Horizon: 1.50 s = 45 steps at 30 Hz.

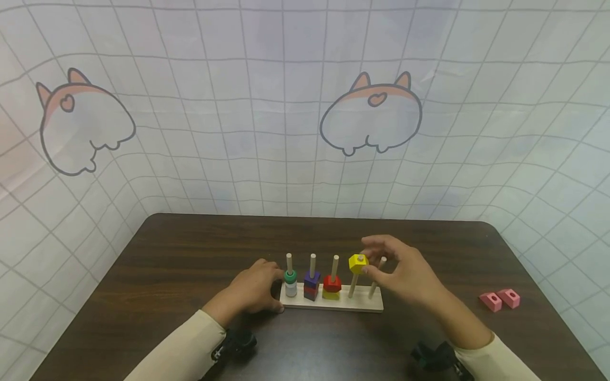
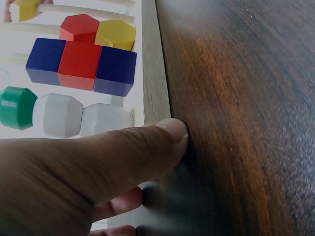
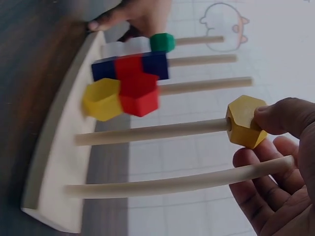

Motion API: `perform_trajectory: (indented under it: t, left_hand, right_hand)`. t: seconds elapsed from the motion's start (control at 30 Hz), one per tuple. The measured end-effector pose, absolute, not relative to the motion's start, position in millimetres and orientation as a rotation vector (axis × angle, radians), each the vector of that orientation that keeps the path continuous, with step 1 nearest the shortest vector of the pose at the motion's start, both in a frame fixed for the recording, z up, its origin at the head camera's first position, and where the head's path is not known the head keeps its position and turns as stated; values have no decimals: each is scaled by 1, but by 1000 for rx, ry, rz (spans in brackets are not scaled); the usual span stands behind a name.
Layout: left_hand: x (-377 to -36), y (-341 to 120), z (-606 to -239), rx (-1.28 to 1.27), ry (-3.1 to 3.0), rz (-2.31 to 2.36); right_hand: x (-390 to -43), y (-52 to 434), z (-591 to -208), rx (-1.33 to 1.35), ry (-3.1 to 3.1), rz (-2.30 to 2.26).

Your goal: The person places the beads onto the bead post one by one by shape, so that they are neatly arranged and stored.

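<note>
Behind the dark wooden worktop (image 1: pixel 190 248) we see a white gridded cloth backdrop (image 1: pixel 267 132) printed with cartoon animals. Near the front edge stands a pale wooden peg board (image 1: pixel 333 304) with five upright pegs. Our left hand (image 1: pixel 254 288) rests against the board's left end, thumb (image 2: pixel 147 147) pressed to the base edge, fingers curled round that end. Our right hand (image 1: pixel 405 272) pinches a yellow hexagonal block (image 1: pixel 358 263) at the top of the fourth peg (image 3: pixel 152 132), which runs through it. On the first three pegs sit a green block (image 1: pixel 289 275) over white ones, blue and red cubes (image 1: pixel 312 284), and a red block (image 1: pixel 332 283) over a yellow one. Two pink blocks (image 1: pixel 499 299) lie well apart to the right.
</note>
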<state>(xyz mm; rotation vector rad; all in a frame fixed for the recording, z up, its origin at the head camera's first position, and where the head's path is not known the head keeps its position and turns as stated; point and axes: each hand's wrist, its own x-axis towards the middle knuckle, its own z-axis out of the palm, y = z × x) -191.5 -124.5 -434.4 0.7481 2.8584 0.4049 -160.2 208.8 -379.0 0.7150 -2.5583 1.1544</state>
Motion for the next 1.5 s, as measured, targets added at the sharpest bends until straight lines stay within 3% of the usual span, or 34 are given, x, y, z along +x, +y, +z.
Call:
perform_trajectory:
  t: [0.53, 1.17, 1.5]
  left_hand:
    - [-190, -123, -433, 740, 2861, 397]
    - [-192, -124, -435, 755, 2864, 396]
    - [-192, -124, -436, 749, 2863, 395]
  right_hand:
    - [-158, 190, -344, 724, -2462, 1180]
    - [-144, 153, -354, 632, -2549, 1146]
    - [-141, 147, -381, 560, -2561, 1173]
